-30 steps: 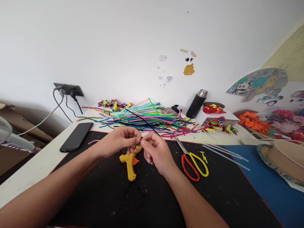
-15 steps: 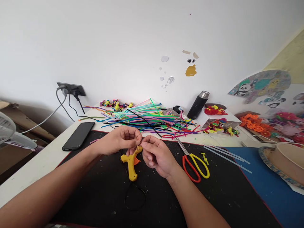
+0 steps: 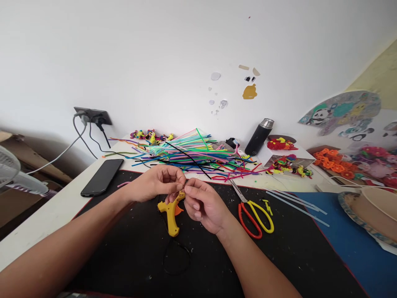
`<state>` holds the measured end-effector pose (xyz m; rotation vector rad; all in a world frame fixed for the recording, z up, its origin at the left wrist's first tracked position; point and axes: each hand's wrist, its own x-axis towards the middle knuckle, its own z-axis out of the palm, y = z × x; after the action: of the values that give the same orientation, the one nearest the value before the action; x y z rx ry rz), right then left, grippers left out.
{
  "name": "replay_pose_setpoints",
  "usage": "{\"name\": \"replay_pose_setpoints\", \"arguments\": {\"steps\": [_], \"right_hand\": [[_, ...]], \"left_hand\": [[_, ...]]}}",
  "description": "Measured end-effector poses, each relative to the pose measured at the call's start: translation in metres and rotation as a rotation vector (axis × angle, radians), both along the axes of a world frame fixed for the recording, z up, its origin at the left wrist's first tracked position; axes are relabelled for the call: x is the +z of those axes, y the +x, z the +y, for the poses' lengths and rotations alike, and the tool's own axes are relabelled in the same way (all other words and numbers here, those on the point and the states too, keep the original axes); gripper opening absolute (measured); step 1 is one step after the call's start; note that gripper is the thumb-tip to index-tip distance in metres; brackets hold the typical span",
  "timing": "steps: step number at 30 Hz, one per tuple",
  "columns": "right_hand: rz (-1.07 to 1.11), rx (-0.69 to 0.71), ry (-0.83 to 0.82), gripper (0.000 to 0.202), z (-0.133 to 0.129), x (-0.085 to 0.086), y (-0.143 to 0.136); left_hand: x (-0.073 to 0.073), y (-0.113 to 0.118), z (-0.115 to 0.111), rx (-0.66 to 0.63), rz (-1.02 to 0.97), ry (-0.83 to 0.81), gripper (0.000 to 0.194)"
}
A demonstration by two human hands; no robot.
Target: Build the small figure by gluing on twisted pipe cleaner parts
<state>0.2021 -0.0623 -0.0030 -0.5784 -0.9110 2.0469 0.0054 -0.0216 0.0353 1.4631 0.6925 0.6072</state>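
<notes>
My left hand (image 3: pixel 164 183) and my right hand (image 3: pixel 204 203) meet fingertip to fingertip above the black mat (image 3: pixel 130 248). Both are closed in a pinch. Whatever lies between the fingertips is too small and too covered to name. Below them a yellow glue gun (image 3: pixel 171 219) with an orange trigger rests on the mat, its front end partly hidden by my fingers. Scissors (image 3: pixel 248 209) with one red and one yellow handle lie to the right of my right hand, beside a small yellow-green piece (image 3: pixel 267 207).
Behind the hands spreads a pile of coloured pipe cleaners (image 3: pixel 192 153). A phone (image 3: pixel 103 178) lies at left. A black bottle (image 3: pixel 259 136) leans near a white box (image 3: pixel 288 157). Clear sticks (image 3: pixel 297 207) and a round basket (image 3: pixel 366 219) are at right.
My right hand has shifted very slightly, its fingertips still against those of my left hand. The objects on the table have not moved.
</notes>
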Motion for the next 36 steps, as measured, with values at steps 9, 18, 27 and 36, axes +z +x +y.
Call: {"name": "replay_pose_setpoints", "arguments": {"steps": [9,18,27,36], "right_hand": [[0.003,0.011,-0.002,0.033,0.001,-0.003,0.000],[0.045,0.068,0.001,0.032,0.000,-0.002,0.000],[0.098,0.105,-0.011,0.030,-0.001,-0.003,-0.001],[0.132,0.124,-0.012,0.027,0.001,-0.009,-0.001]], "left_hand": [[-0.003,0.001,0.001,0.001,-0.016,-0.024,0.029],[-0.007,0.000,0.002,-0.058,-0.090,-0.100,0.032],[-0.013,0.003,0.002,-0.090,-0.168,-0.144,0.032],[-0.018,0.001,0.003,-0.121,-0.210,-0.140,0.027]]}}
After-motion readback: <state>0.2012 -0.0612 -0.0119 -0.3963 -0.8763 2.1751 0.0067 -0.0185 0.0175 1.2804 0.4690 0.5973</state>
